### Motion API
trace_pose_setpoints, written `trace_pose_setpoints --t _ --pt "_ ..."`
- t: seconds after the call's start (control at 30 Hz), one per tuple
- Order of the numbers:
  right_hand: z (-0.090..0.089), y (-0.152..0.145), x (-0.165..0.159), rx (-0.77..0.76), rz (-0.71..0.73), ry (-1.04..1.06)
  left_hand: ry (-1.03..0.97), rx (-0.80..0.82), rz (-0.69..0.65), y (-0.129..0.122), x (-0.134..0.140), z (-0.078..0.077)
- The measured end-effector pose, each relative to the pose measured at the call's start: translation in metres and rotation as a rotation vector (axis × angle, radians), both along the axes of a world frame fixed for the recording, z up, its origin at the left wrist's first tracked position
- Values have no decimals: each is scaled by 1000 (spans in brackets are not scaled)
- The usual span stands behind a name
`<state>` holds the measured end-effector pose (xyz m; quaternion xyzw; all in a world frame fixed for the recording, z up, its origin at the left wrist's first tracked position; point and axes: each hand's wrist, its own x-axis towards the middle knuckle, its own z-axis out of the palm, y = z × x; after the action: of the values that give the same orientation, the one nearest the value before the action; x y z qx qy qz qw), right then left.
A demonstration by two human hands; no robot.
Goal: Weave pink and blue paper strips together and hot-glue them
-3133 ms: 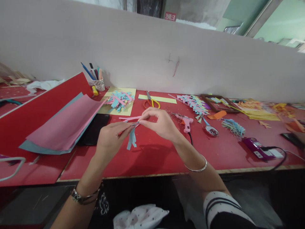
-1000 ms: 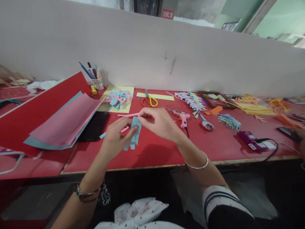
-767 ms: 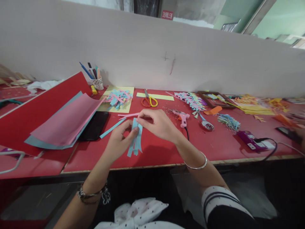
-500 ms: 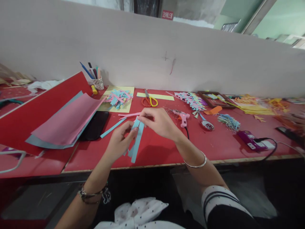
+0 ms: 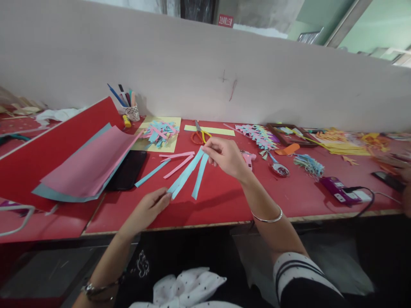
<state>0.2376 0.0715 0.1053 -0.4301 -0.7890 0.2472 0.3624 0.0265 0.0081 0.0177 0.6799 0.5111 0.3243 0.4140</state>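
Nearest to where I stand watching, a worker's left hand (image 5: 146,213) pinches thumb against finger, with no gap to be seen, on the lower end of light blue paper strips (image 5: 184,174) held just in from the front edge of a red table (image 5: 231,209). The paper fans into two branches, and whether the tauter one is a single layer I cannot tell. Its long axis runs slantwise, away and to the right, stretched straight between the hands, likely to keep the limp paper flat. The other branch dangles, its loose end pointing back toward the worker and a little left. At the far end the right hand (image 5: 226,158) nips both branches together between thumb and fingertips, seemingly to stop them slipping apart. Left of these, pink strips (image 5: 178,167) and a loose blue strip (image 5: 152,173) lie on the tabletop, apparently placed for easy reach. Farther back, scissors (image 5: 201,131) rest with handles toward the worker, as if parked handy, and beside them a heap of paper cuttings (image 5: 160,132) sits on a yellow sheet (image 5: 176,145), which perhaps keeps the bits gathered.
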Motion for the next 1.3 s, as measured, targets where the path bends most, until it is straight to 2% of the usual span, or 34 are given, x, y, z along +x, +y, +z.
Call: trace_pose_setpoints --t 0.07,0.1,0.2,0.27,0.37,0.47,0.63,0.77,0.9,1.1,1.3 --pt "0 1 3 -2 -5 10 68 -16 -39 1 -9 -2" --pt "1 1 4 -11 2 12 85 5 -17 3 -13 -1" --pt "3 -1 2 -38 76 7 30 148 170 9 -12 4" --pt "4 -5 -2 -60 188 -14 -51 231 207 13 -4 12" --pt "7 -11 -11 -86 363 -63 -166 306 89 17 15 26" --pt "6 -13 -19 -82 435 -101 -136 359 4 19 30 36" --pt "-4 -8 -21 -121 422 -118 -73 311 122 22 37 33" --pt "-11 -2 -21 -146 430 -128 -141 224 119 24 34 29" --pt "-12 2 -23 -124 372 -139 -173 161 161 25 31 29" --pt "-16 4 -23 -167 368 -86 -175 119 209 27 31 32" --pt "-17 4 -22 -187 376 -92 -148 111 188 28 31 29"
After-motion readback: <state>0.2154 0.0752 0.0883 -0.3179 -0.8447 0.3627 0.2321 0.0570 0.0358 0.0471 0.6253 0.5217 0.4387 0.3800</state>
